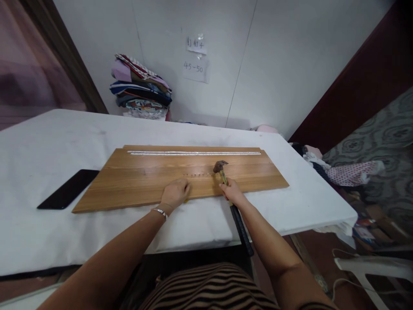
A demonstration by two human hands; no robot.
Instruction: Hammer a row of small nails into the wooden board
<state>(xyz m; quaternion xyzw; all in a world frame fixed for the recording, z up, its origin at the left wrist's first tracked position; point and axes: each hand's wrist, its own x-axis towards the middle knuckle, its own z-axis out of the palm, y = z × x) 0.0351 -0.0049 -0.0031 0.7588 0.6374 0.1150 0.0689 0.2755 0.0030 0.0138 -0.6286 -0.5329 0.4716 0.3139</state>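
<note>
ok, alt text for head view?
A person's right hand grips a claw hammer, its head near a row of small nails on a wooden board; the left hand is at the board's near edge. The board lies on a white-covered table.

Right of your right hand's (231,191) grip, the bare wooden board (254,172) gives you room to pass, and so does the white table (309,193) beyond the board's right end. Just left of the grip, a row of small nails (199,175) stands in your way, and past them your left hand (176,192) blocks the near edge. The hammer head (219,166) fills the spot just ahead of the grip, while the black handle (240,228) juts back toward you, inside your right forearm. Farther ahead, you have open board up to two white strips (193,153).
</note>
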